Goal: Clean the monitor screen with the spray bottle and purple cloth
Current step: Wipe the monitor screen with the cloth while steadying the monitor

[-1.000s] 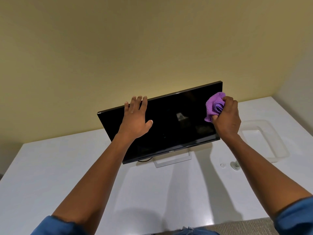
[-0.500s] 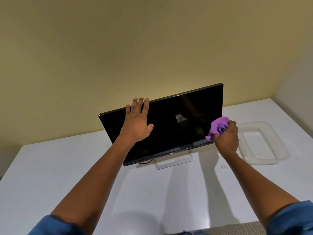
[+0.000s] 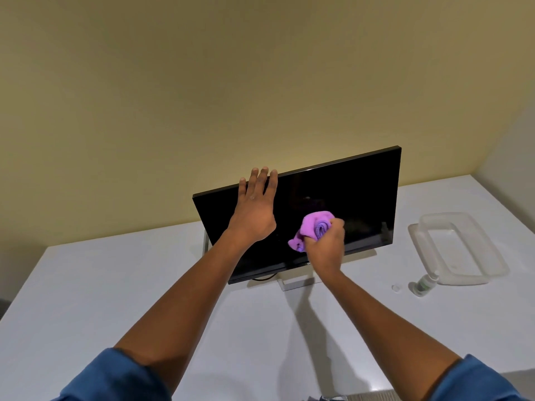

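Note:
A black monitor (image 3: pixel 356 204) stands tilted back on a white desk (image 3: pixel 115 290), its screen dark. My left hand (image 3: pixel 254 209) lies flat against the screen's upper left part, fingers reaching over the top edge. My right hand (image 3: pixel 325 246) is closed around a bunched purple cloth (image 3: pixel 314 228), which presses on the lower middle of the screen. A small spray bottle (image 3: pixel 423 285) with a green label stands on the desk to the right of the monitor, and its clear cap (image 3: pixel 396 288) lies beside it.
A clear plastic tray (image 3: pixel 492 256) sits on the desk at the right, just behind the spray bottle. The monitor's silver stand (image 3: pixel 292 282) and a black cable show under its lower edge. A yellow wall rises behind the desk.
My right hand has swept the purple cloth from the screen's right edge down and leftward to its lower middle. The left hand has stayed on the upper left of the screen.

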Demonstrator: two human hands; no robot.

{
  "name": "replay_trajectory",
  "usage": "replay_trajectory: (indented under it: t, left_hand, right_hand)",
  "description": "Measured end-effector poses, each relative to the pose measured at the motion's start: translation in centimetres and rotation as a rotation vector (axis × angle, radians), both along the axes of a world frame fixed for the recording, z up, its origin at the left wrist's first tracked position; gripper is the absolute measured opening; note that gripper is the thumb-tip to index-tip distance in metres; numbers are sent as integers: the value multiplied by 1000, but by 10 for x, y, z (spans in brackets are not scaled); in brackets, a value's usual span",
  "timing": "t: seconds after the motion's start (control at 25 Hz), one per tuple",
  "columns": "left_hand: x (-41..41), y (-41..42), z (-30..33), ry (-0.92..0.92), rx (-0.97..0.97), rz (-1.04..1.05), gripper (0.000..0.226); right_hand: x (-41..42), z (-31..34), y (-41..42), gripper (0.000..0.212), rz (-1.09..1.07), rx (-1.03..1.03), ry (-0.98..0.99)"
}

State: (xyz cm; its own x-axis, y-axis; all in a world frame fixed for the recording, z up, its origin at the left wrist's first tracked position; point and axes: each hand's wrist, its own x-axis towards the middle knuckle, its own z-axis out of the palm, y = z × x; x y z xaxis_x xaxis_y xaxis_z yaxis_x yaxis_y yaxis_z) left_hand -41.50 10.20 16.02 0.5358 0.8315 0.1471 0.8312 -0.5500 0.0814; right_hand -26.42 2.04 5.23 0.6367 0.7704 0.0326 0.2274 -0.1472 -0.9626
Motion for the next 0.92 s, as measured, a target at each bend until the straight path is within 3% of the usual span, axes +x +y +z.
replay_trajectory:
  t: [0.2,0.44,0.72,0.8,0.92]
  left_hand:
    - [-3,-3,17,-103,-133,-28,85]
    - [-30,-30,20,-683,-290,-75,58]
    - [-20,-97,-27,-952,-304,125,38]
    - [-6,-117,-44,-1099,-492,286,36]
    - [16,-138,-64,-1396,-997,521,37]
  right_hand:
    - [-53,24,0,49,305,-14,72]
    - [-29,35,-26,50,419,11,473]
    - [7,25,-52,54,480,16,750]
    - [14,21,-59,55,491,14,830]
    - [25,13,-66,55,531,-1,880]
